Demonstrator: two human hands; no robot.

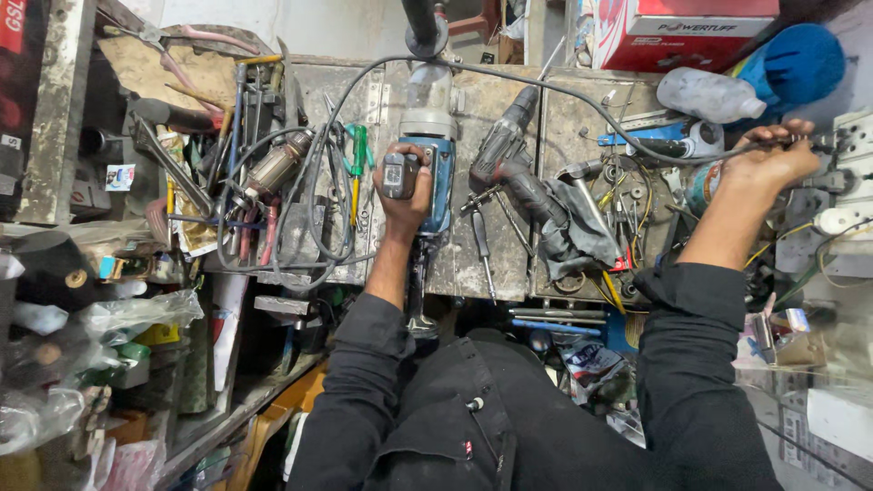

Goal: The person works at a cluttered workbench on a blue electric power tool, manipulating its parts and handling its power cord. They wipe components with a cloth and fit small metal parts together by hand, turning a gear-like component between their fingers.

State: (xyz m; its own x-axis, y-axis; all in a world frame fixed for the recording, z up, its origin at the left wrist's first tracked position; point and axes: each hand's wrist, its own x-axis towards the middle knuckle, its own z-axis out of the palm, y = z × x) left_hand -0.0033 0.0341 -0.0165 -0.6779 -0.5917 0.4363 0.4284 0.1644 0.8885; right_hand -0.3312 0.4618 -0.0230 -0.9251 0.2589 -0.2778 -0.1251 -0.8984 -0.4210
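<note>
While both arms stretch across a crowded metal workbench (473, 264):
Left hand (405, 195): fingers clamped round a blue power tool (427, 155) at bench centre.
Right hand (773, 155): fingers pinched on the grey cord's plug (800, 138) at a wall socket strip (850, 173).
Step, seemingly: plugging in.
Room: scant; loose tools crowd every edge.

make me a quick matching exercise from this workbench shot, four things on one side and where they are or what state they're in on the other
Things:
1. blue power tool
2. dark cordless drill
3. grey cable
4. grey rag

Places or states:
A. lying loose on the bench, no hand on it
B. gripped by the left hand
C. crumpled on the bench, right of the drill
D. its end pinched by the right hand at the socket board

Pairs: 1-B, 2-A, 3-D, 4-C
</note>
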